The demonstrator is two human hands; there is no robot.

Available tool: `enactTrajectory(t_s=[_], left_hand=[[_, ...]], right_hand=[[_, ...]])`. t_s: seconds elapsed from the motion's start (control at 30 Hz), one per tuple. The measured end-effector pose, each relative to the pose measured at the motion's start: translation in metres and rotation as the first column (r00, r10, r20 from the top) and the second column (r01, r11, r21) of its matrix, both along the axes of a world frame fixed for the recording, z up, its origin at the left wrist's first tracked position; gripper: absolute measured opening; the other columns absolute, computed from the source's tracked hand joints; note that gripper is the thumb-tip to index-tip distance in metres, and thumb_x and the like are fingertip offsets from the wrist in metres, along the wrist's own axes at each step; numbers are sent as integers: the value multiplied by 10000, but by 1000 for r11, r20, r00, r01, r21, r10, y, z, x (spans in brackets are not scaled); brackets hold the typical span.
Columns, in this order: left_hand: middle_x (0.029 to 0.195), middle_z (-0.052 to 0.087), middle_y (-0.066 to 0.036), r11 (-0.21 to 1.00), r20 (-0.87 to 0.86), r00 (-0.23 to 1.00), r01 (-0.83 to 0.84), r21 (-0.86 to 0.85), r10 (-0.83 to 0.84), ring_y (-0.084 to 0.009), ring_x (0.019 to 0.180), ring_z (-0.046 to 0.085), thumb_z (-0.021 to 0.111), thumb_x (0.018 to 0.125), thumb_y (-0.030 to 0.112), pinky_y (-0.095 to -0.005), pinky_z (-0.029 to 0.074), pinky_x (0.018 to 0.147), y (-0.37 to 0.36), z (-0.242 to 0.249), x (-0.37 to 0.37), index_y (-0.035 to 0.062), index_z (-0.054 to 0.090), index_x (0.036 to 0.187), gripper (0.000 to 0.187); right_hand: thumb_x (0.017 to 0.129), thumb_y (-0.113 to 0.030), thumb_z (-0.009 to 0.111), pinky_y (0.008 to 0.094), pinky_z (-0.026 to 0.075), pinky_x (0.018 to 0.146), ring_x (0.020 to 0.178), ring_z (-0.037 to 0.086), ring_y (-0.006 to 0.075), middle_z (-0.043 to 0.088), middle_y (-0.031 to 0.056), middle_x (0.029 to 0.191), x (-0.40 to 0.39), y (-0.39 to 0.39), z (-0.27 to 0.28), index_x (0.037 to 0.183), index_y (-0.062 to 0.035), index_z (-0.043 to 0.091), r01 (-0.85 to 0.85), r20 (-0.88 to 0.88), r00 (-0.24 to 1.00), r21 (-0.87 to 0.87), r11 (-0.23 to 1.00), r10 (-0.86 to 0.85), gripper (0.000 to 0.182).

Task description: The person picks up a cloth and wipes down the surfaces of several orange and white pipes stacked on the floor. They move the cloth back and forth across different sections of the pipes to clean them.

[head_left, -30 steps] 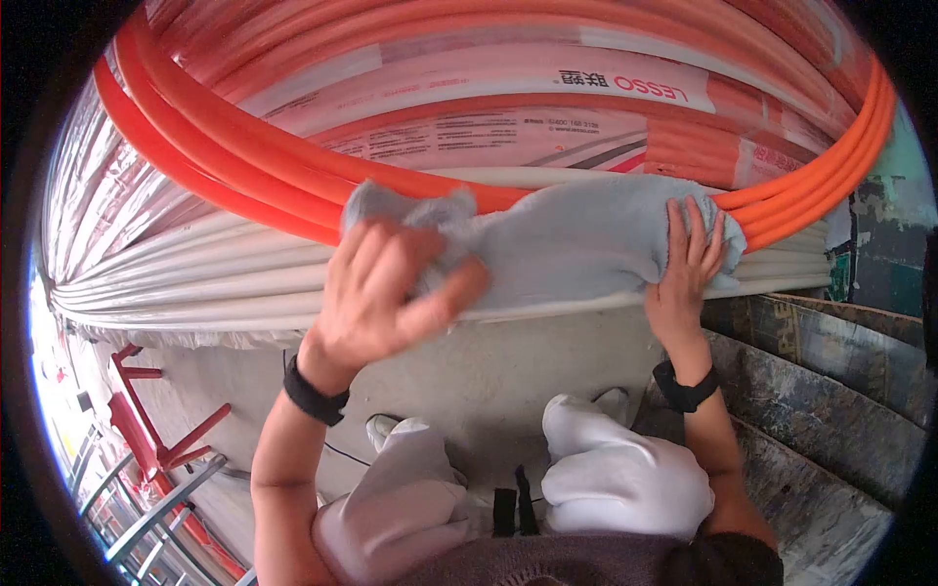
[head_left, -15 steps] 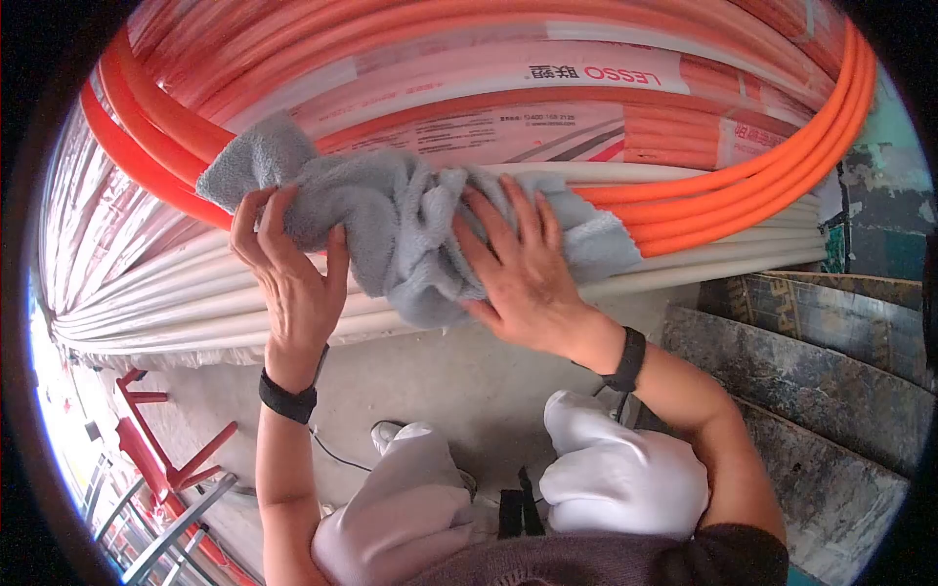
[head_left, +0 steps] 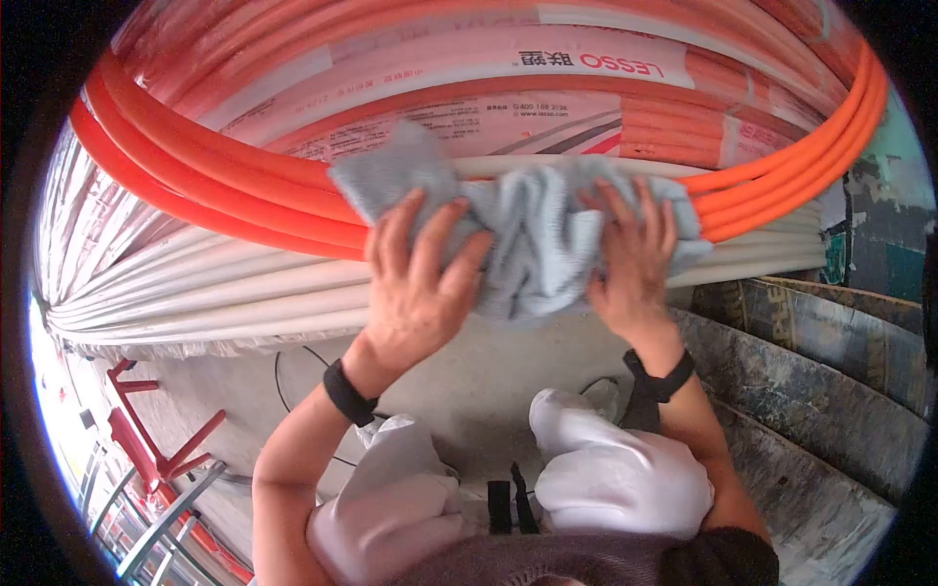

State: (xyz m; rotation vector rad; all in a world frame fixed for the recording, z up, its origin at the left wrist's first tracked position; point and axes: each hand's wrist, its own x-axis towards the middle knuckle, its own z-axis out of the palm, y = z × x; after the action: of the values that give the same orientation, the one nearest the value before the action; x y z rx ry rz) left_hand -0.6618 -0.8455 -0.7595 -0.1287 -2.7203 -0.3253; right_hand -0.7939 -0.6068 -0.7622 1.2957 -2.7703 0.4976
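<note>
A crumpled grey cloth (head_left: 532,230) lies against the side of a large coil of orange pipe (head_left: 244,186) and white pipe (head_left: 215,293). My left hand (head_left: 420,283) presses flat on the cloth's left part, fingers spread upward. On the cloth's right part rests my right hand (head_left: 630,259), also flat with fingers spread. Both wrists wear black bands. The coil carries a plastic wrap with a printed label (head_left: 547,93).
Grey concrete floor (head_left: 479,391) lies below, with a thin black cable on it. Worn dark boards (head_left: 831,391) run along the right. Red metal frames (head_left: 147,439) stand at the lower left. My white trousers (head_left: 616,479) fill the bottom centre.
Both hands and the cloth have shifted to the right along the coil. The cloth is bunched more tightly between the two hands than half a second ago.
</note>
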Motion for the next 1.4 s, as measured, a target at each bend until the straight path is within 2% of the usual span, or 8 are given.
enactTrajectory(t_s=[0.23,0.4,0.53,0.63,0.83,1.13,1.27,1.4], left_hand=[[1529,420,-117,957,137,953,282,-70,-271,-440,1438,329,602,867,213,-607,319,1131,59,-8,-32,177,571,1367,502],[1571,382,-103,923,167,924,366,-121,-344,-430,1457,308,568,898,264,-600,314,1146,69,2,-66,184,529,1443,552],[1400,508,-69,924,141,948,312,-222,-287,-332,1253,469,597,897,291,-484,421,1026,57,6,-70,192,577,1384,497],[1249,564,-42,948,163,947,296,-116,-275,-276,1106,506,671,853,322,-439,438,938,37,14,-63,191,635,1305,472],[987,606,-33,993,21,995,95,72,-97,-268,985,530,741,771,218,-422,436,870,-18,43,-40,119,767,953,209],[800,556,-43,961,56,964,-253,-111,260,-257,858,520,689,720,123,-397,421,801,-63,92,1,70,712,662,82],[853,596,-58,855,-12,896,-427,-295,444,-267,888,539,682,754,112,-402,437,837,-78,115,12,62,726,710,80],[987,640,-56,787,-106,868,-487,-379,486,-273,963,554,697,810,168,-411,445,885,-93,111,5,66,756,844,122]], right_hand=[[730,-60,619,660,64,1200,1535,152,395,351,71,1591,-57,70,1,1511,-189,446,237,-190,955,28,971,-227,811],[858,-190,559,647,110,1193,1522,201,356,389,31,1572,-111,97,-7,1468,-192,495,337,-374,874,8,941,-310,613],[915,-270,534,632,130,1193,1519,218,332,403,10,1564,-123,103,-15,1454,-192,513,419,-442,823,50,906,-357,545],[931,-272,541,607,148,1197,1508,239,340,456,30,1518,-121,104,-26,1412,-156,532,395,-454,817,-10,919,-356,496],[931,-266,565,599,165,1191,1483,258,397,483,101,1472,-79,66,-23,1364,-62,526,374,-370,851,-73,924,-374,481],[900,-268,580,631,143,1184,1461,266,444,425,155,1496,-4,-11,-15,1435,-5,455,221,-184,958,-18,975,-221,609],[832,-287,682,608,175,1187,1439,300,436,413,141,1518,18,-47,-7,1481,-89,450,49,-92,995,10,999,-48,717],[774,-261,747,608,246,1149,1398,340,444,424,156,1499,37,-89,-4,1426,-66,488,-153,-66,987,-50,987,150,728]])
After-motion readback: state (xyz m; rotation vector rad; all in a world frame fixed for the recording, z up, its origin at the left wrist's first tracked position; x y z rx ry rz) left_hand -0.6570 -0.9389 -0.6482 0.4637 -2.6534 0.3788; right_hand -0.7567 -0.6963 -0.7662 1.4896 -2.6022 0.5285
